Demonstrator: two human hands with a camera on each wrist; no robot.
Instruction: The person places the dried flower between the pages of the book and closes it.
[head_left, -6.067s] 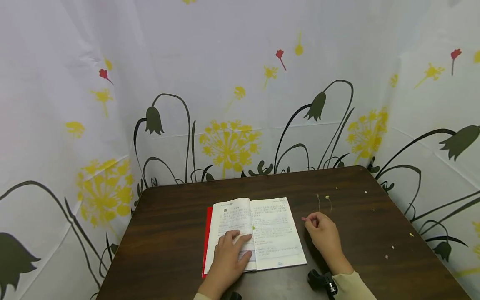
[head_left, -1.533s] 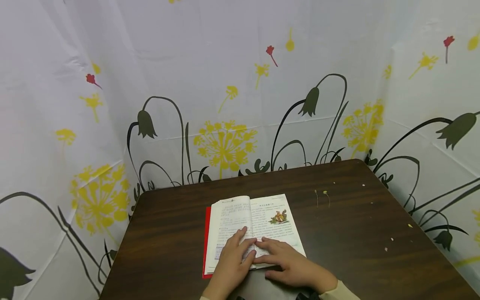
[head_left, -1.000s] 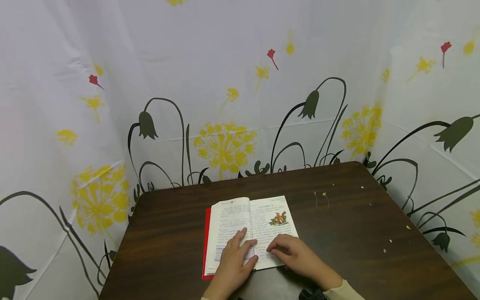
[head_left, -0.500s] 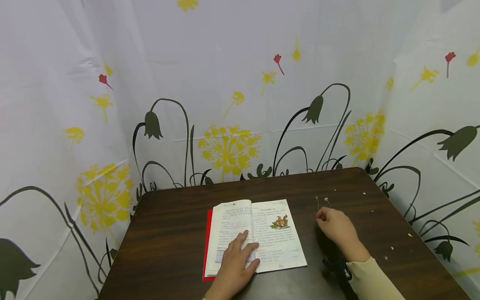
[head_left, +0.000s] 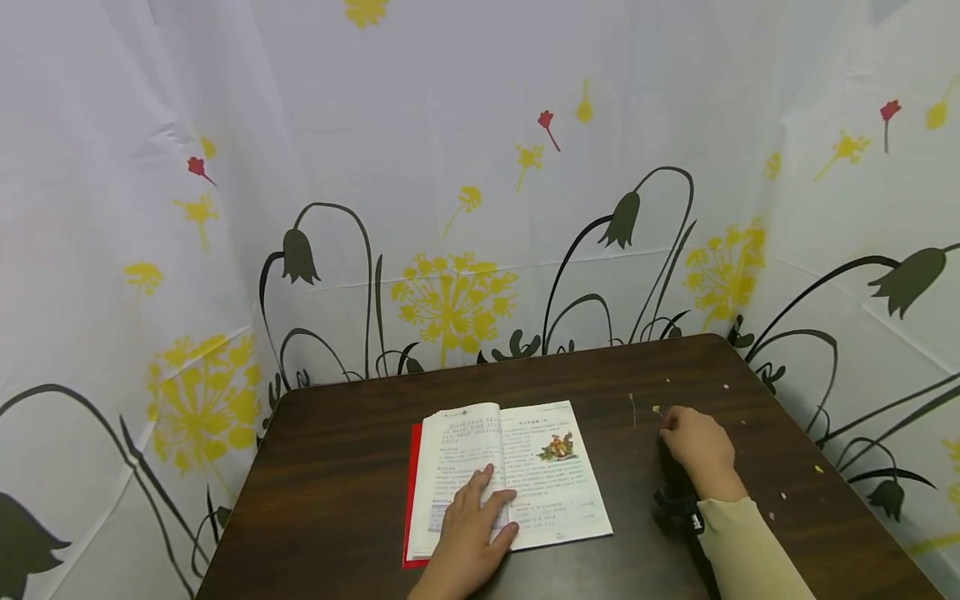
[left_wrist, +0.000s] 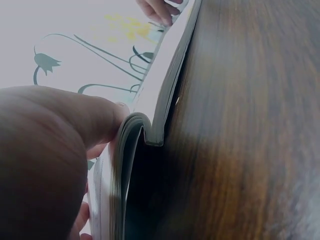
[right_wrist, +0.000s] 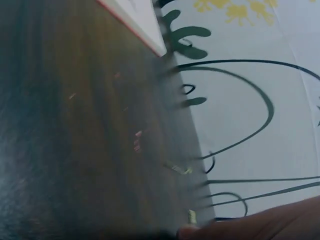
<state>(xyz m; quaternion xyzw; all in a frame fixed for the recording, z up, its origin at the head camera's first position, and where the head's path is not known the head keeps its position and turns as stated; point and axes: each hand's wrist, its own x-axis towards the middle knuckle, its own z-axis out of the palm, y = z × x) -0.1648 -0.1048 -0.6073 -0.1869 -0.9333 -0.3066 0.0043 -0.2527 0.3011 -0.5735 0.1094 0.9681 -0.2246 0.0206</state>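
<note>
An open book (head_left: 557, 492) with a red cover lies on the dark table, a small coloured picture on its right page. My left hand (head_left: 468, 525) rests on the lower left page, fingers spread and thumb by the gutter; the left wrist view shows the thumb (left_wrist: 100, 117) at the book's bottom edge. To the right of the book, my right hand (head_left: 697, 446) has its fingers curled, the fingertips at the stem of a small dried yellow flower (head_left: 656, 409). The stem runs into the fingers, which hide its lower end. A second thin dried stem (head_left: 633, 412) lies just left.
Small pale scraps (head_left: 783, 496) and a yellow petal-like bit (head_left: 818, 469) are scattered over the table's right side. Tiny pink bits (right_wrist: 137, 142) show in the right wrist view. A flower-printed curtain (head_left: 465, 167) hangs behind the table's far edge.
The book has gone from a text page to one with a picture. My right hand, earlier with something pink, moved onto the book, then right to the dried flower, which has shifted slightly nearer.
</note>
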